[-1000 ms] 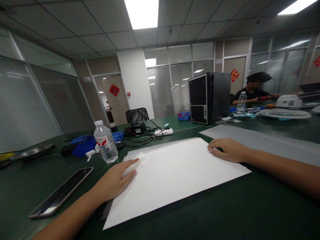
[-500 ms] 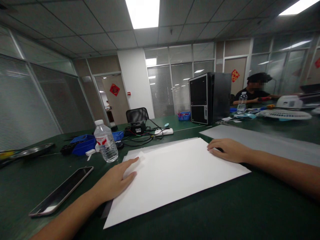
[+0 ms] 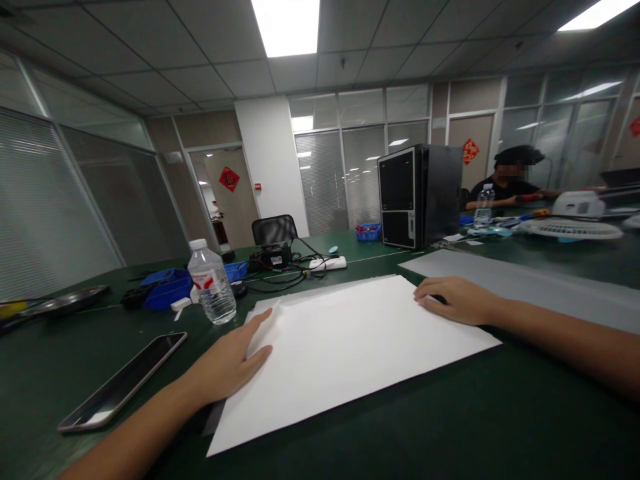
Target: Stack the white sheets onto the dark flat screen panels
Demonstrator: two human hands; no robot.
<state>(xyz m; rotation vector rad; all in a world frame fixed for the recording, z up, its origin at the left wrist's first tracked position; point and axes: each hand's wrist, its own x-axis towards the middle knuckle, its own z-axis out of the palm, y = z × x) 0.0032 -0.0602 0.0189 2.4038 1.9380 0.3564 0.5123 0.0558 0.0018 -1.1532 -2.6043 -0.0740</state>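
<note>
The white paper sheet [image 3: 345, 353] lies flat on the green table [image 3: 425, 420] between both hands, long axis running left to right, its right end angled farther away. The left hand [image 3: 225, 363] rests across the left edge, thumb and forefinger spread, clasping nothing visible, with the paper slightly raised by the forefinger tip. The right hand [image 3: 455, 300] rests on the right edge near the far corner, fingers curled; whether it pinches the sheet, I cannot tell
</note>
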